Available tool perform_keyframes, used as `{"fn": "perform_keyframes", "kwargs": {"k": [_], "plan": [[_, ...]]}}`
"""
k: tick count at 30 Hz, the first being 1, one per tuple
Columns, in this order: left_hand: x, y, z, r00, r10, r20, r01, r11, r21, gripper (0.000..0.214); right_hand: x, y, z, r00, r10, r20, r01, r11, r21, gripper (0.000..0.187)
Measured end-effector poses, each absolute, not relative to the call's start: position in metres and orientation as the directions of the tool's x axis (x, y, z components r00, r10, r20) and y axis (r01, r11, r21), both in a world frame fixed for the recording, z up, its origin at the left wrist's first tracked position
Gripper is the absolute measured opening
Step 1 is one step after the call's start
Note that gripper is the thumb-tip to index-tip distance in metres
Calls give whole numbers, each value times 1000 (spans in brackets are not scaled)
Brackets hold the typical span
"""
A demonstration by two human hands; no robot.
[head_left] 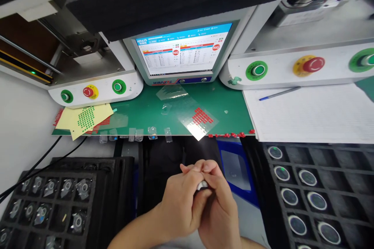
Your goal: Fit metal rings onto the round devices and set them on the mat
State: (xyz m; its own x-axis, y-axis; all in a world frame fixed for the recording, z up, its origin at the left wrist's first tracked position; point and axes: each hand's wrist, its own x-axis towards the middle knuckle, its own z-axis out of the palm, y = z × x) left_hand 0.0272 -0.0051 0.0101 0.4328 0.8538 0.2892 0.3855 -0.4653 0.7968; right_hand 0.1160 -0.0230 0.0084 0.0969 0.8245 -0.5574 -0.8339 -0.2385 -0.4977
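My left hand and my right hand are cupped together low in the middle of the view, in front of the bench edge. Between them, a small part with a silvery rim and a dark side shows through a gap under the fingers. Most of it is covered, so its exact kind cannot be made out. Both thumbs and the fingers are closed around it. Beyond the hands, a clear sheet with red stickers lies on the green bench mat.
At left, a black foam tray holds film-wrapped round parts. Another foam tray at right holds round watch-like discs. A monitor showing NG stands between two machines with red stop buttons. A pen lies on paper.
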Motion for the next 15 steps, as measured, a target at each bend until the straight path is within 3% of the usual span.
{"fn": "perform_keyframes", "kwargs": {"k": [2,3,5,7,10,15], "plan": [[27,0,9,444,868,223,338,-393,855,20,123,-17,6,89,839,-537,-785,-273,-556,18],[26,4,7,441,886,144,293,-294,910,23,130,-12,3,99,869,-485,-700,-286,-655,17],[24,19,0,401,915,-56,206,-30,978,29,149,5,-8,117,946,-301,-373,-239,-896,18],[21,42,-12,307,929,-206,183,154,971,36,172,32,-23,91,993,-78,14,-80,-997,15],[17,80,-33,168,956,-240,282,187,941,36,201,83,-46,-62,997,41,258,56,-965,11],[19,120,-56,57,984,-168,529,113,841,10,214,145,-71,-438,899,11,511,259,-820,9]]}}
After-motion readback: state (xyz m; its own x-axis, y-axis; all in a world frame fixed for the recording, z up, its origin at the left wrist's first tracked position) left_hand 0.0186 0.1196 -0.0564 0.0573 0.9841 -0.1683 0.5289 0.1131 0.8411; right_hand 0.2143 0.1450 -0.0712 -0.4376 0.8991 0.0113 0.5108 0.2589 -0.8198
